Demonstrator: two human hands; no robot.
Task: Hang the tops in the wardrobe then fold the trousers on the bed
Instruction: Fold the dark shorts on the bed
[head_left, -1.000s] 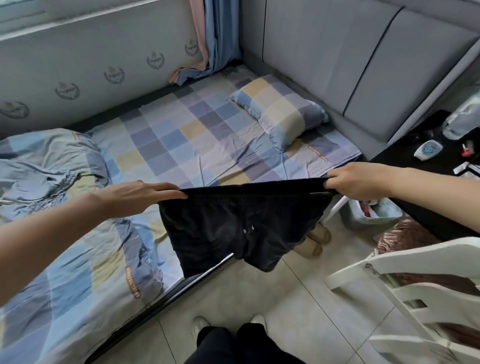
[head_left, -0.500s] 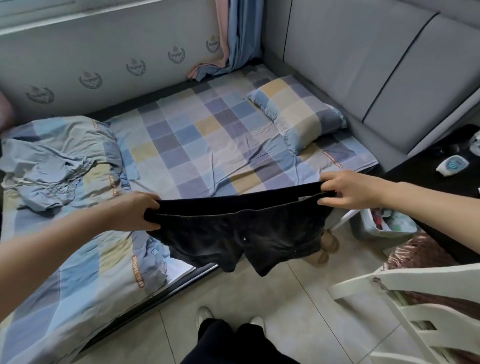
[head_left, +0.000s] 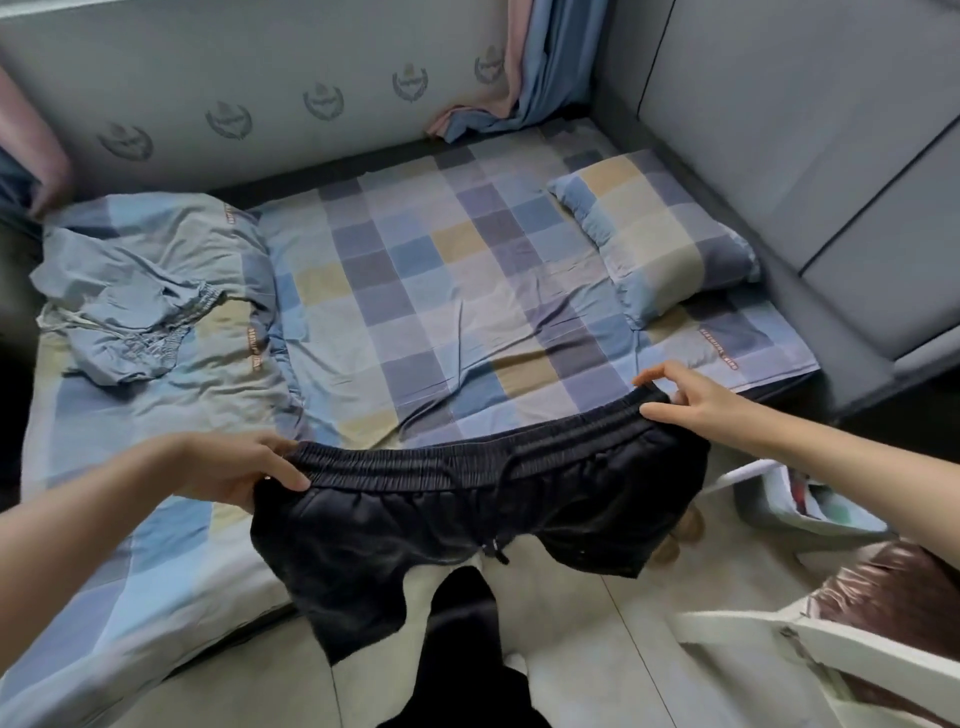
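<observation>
Black shorts (head_left: 467, 514) with an elastic waistband hang spread between my hands over the near edge of the bed (head_left: 447, 312). My left hand (head_left: 244, 470) grips the left end of the waistband. My right hand (head_left: 691, 397) pinches the right end between thumb and fingers. The two legs of the shorts dangle over the bed edge and the floor. A crumpled pair of light blue trousers (head_left: 135, 317) lies on the left part of the bed.
A checked pillow (head_left: 660, 244) lies at the bed's right end against the grey padded headboard (head_left: 779, 130). A bunched duvet (head_left: 156, 395) covers the left side. A white chair (head_left: 841, 654) and a bin (head_left: 800, 499) stand at the right on the tiled floor.
Both hands have carried the black shorts forward and lower, toward the bed. The waistband now faces up and its elastic shows. The view has tilted toward the bed.
</observation>
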